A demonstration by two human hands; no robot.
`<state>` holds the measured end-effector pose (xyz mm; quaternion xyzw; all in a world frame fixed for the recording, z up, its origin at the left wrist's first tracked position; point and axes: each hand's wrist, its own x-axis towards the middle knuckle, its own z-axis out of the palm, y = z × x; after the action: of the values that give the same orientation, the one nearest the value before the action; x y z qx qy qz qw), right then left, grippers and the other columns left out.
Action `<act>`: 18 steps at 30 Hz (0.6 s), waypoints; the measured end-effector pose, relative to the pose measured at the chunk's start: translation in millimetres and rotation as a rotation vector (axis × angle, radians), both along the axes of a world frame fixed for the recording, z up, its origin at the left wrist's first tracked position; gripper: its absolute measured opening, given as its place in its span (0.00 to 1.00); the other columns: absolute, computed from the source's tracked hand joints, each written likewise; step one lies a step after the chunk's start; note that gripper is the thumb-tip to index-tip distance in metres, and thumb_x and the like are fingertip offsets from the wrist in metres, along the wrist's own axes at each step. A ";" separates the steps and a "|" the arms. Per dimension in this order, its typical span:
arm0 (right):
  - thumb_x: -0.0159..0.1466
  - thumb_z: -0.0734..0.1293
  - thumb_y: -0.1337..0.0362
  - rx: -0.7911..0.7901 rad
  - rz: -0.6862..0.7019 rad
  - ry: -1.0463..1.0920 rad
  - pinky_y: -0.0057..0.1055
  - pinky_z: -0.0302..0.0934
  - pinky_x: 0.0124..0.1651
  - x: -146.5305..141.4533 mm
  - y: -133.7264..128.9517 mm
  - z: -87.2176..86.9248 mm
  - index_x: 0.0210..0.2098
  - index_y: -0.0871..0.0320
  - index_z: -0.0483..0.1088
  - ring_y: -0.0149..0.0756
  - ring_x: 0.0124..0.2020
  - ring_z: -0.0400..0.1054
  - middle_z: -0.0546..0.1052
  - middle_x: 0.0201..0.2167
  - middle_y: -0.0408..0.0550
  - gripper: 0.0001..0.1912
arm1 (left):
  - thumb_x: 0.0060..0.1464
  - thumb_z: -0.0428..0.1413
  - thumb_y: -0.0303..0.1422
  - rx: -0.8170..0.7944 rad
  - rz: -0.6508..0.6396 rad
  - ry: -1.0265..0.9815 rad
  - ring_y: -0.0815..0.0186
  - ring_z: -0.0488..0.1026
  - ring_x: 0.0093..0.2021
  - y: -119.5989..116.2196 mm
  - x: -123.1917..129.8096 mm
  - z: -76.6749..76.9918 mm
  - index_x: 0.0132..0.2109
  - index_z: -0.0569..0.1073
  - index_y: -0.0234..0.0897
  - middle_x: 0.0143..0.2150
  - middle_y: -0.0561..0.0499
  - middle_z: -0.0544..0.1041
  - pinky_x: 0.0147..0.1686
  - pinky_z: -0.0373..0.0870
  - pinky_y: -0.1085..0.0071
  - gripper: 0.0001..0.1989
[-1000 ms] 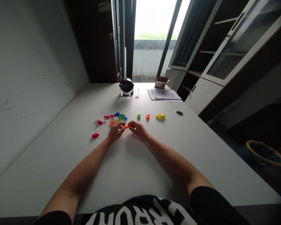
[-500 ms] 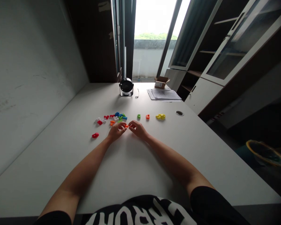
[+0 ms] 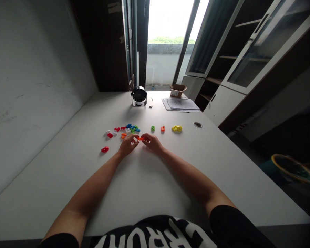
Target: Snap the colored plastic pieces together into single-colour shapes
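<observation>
Over desk (image 3: 67, 165): hands (image 3: 128, 144) w/ orange brick (image 3: 140, 138); shirt txt (image 3: 155, 234) unclear.

A slight shift of the orange brick (image 3: 140, 138)

Bricks (image 3: 129, 126) block ahead of my left hand (image 3: 128, 145); more bricks (image 3: 162, 128) front my right hand (image 3: 152, 143); fan (image 3: 139, 96), papers (image 3: 181, 104) beyond.

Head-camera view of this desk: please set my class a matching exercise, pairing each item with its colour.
Column 1
1. Plastic piece held between the left hand and right hand
2. Lone plastic piece left of the hands
3. Rightmost clump of plastic pieces
4. Round desk fan at the far end of the white desk

Column 2
A. Yellow
B. Black
C. Orange
D. Red

Pairs: 1-C, 2-D, 3-A, 4-B
</observation>
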<state>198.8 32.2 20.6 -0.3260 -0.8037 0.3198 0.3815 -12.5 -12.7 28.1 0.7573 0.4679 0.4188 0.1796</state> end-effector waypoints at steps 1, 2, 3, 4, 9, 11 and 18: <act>0.65 0.66 0.60 0.003 0.004 -0.002 0.28 0.65 0.37 0.4 -0.2 -0.2 0.46 0.56 0.73 0.31 0.31 0.70 0.79 0.35 0.46 0.12 | 0.61 0.58 0.33 0.001 0.002 0.000 0.65 0.77 0.36 -0.1 0.0 0.2 0.53 0.74 0.40 0.47 0.46 0.78 0.36 0.76 0.66 0.14; 0.66 0.66 0.60 0.009 0.005 -0.002 0.28 0.65 0.37 0.7 -0.4 -0.3 0.47 0.56 0.73 0.31 0.31 0.70 0.79 0.35 0.45 0.12 | 0.61 0.57 0.33 0.001 0.002 -0.002 0.65 0.77 0.36 -0.1 0.0 0.3 0.53 0.74 0.40 0.47 0.46 0.78 0.36 0.76 0.66 0.13; 0.66 0.66 0.60 0.018 0.001 -0.001 0.28 0.65 0.37 0.9 -0.6 -0.4 0.47 0.56 0.73 0.31 0.31 0.70 0.79 0.35 0.45 0.12 | 0.61 0.57 0.34 0.001 -0.002 -0.003 0.65 0.77 0.36 -0.2 0.0 0.3 0.52 0.74 0.40 0.47 0.45 0.78 0.36 0.76 0.66 0.13; 0.66 0.65 0.60 0.030 -0.006 0.000 0.28 0.65 0.38 1.1 -0.7 -0.4 0.47 0.56 0.74 0.31 0.31 0.70 0.79 0.35 0.46 0.12 | 0.61 0.57 0.34 0.002 -0.005 -0.004 0.65 0.77 0.36 -0.3 -0.1 0.3 0.52 0.74 0.40 0.46 0.45 0.78 0.37 0.76 0.66 0.13; 0.67 0.65 0.60 0.082 -0.046 -0.019 0.29 0.65 0.37 1.6 1.3 -0.3 0.42 0.56 0.75 0.32 0.30 0.69 0.79 0.35 0.47 0.09 | 0.60 0.58 0.33 0.010 0.000 -0.009 0.65 0.77 0.35 0.1 0.0 -0.7 0.52 0.74 0.40 0.47 0.46 0.78 0.37 0.76 0.67 0.13; 0.67 0.66 0.60 0.105 -0.057 -0.042 0.29 0.65 0.36 2.4 2.6 -0.3 0.41 0.56 0.75 0.32 0.30 0.69 0.79 0.35 0.47 0.08 | 0.60 0.58 0.32 0.014 0.004 -0.013 0.66 0.76 0.35 0.4 0.1 -0.9 0.52 0.74 0.40 0.47 0.46 0.78 0.38 0.75 0.67 0.13; 0.66 0.68 0.62 0.193 -0.066 -0.133 0.29 0.62 0.38 5.8 1.9 0.3 0.40 0.56 0.75 0.33 0.33 0.69 0.78 0.37 0.48 0.05 | 0.61 0.55 0.30 0.009 -0.008 -0.003 0.66 0.76 0.35 1.4 -0.2 -1.0 0.54 0.75 0.42 0.48 0.46 0.77 0.38 0.75 0.66 0.15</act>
<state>204.6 34.1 20.9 -0.3343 -0.8431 0.2059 0.3674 -12.7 -11.3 27.2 0.7593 0.4627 0.4213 0.1785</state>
